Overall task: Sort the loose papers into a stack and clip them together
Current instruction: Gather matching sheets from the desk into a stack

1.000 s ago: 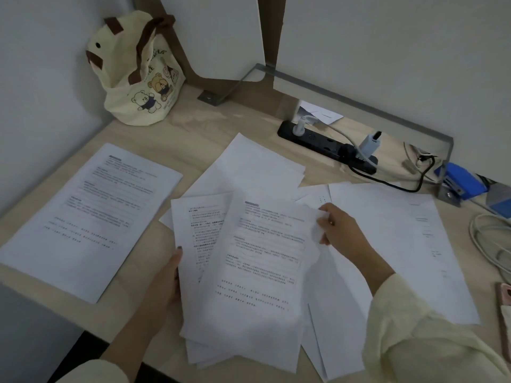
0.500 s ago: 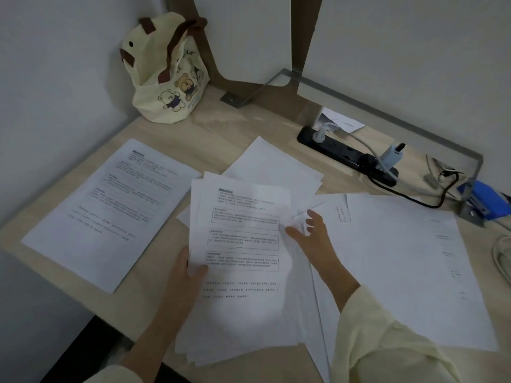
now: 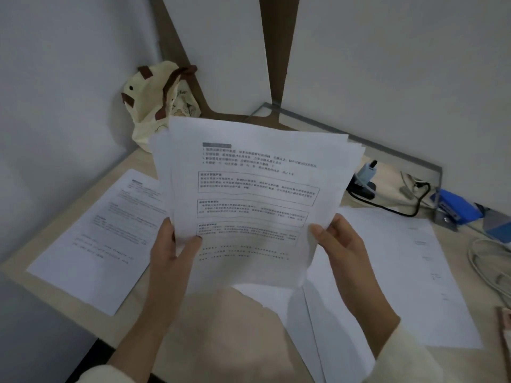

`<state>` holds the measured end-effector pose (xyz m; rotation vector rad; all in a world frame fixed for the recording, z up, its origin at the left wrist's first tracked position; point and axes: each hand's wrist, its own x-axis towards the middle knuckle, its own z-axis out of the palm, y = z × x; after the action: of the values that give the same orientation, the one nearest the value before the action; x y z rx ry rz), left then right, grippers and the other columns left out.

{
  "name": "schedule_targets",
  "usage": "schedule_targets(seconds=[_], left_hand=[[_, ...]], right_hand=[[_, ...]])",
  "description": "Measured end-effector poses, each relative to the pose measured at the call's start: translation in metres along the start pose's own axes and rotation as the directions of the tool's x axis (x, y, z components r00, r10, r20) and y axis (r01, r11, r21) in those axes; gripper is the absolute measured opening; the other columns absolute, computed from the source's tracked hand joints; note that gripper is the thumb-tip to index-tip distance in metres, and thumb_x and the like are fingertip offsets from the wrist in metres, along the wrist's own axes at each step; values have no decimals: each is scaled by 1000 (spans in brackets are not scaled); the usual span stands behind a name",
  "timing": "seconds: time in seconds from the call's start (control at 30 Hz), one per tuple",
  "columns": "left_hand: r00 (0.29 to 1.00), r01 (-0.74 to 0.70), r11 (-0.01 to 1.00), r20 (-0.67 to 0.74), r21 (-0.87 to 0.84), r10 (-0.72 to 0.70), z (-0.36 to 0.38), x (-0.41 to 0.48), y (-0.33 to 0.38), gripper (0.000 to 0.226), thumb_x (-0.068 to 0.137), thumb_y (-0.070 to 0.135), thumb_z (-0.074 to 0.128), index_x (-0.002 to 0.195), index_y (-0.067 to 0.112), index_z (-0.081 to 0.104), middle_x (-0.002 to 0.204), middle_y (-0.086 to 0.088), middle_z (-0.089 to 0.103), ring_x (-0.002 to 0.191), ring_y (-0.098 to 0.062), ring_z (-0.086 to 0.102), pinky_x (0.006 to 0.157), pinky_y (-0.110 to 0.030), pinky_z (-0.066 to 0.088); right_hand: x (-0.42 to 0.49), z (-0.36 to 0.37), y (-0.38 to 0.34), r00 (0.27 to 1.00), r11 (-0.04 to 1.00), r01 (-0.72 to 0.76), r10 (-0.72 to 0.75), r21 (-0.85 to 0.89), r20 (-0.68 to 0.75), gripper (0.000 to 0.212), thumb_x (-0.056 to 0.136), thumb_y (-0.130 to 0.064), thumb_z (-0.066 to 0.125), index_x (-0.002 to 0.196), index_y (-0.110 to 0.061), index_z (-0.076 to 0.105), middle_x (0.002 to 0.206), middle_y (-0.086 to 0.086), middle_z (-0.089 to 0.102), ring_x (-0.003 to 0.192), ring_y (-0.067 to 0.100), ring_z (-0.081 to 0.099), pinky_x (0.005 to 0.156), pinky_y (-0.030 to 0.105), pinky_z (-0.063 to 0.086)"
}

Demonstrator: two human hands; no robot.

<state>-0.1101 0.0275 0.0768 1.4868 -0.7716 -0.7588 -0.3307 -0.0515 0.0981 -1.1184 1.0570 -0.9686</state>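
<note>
A bundle of several printed sheets (image 3: 249,189) is raised off the desk, tilted up toward the camera, its edges uneven at the top. My left hand (image 3: 174,252) grips the bundle's lower left edge with the thumb on the front. My right hand (image 3: 343,244) grips its lower right edge the same way. One printed sheet (image 3: 96,239) lies flat on the desk at the left. Several more white sheets (image 3: 387,286) lie overlapping on the desk at the right. A blue stapler (image 3: 456,207) sits at the back right.
A cream tote bag (image 3: 157,106) stands in the back left corner. A black power strip with plugs and a cable (image 3: 367,186) runs along the back wall. White cables (image 3: 489,261) and a phone's edge (image 3: 504,327) lie at the right.
Both hands have lifted the gathered sheets off the desk and tipped them upright. The bare desk now shows beneath them.
</note>
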Motion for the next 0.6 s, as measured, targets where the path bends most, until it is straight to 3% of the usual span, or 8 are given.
schedule_targets(seconds=[0.1,0.3,0.4,0.5,0.6], left_hand=[[998,24,1000,55,-17,-23,7,0,-3,32,76,12,57,103,30,58,101,12,66,91,2,62,69,-11,50],[992,123,992,44,-22,-121,21,-8,-15,34,85,-4,51,104,22,61,96,12,67,84,5,63,70,-19,45],[997,80,995,24,-61,-79,21,-11,-8,33,85,-5,51,100,22,62,86,18,69,79,8,62,65,-10,48],[999,45,997,31,-69,-43,19,-18,-8,31,85,-7,48,92,20,61,74,21,65,72,8,59,61,-5,45],[985,138,990,110,-36,-134,20,-24,-24,36,86,-9,45,107,17,60,91,12,66,89,-4,61,64,-4,46]], right_hand=[[-9,-3,9,999,1000,7,-8,-28,-33,31,89,-4,52,115,-19,59,109,-9,70,101,4,64,76,13,51],[-26,12,39,993,992,-85,77,-93,-90,35,92,0,43,103,-26,63,90,-19,72,82,-8,65,64,6,48],[-30,10,29,994,997,-49,42,-63,-101,33,92,-1,42,104,-24,63,89,-23,71,83,-8,64,65,5,47],[-37,-1,29,990,998,-30,23,-50,-138,34,91,0,42,108,-20,63,96,-16,71,88,-6,64,67,6,48],[-44,-3,45,987,984,-121,105,-131,-124,33,94,-6,40,109,-27,59,107,-13,65,96,-3,60,79,10,47]])
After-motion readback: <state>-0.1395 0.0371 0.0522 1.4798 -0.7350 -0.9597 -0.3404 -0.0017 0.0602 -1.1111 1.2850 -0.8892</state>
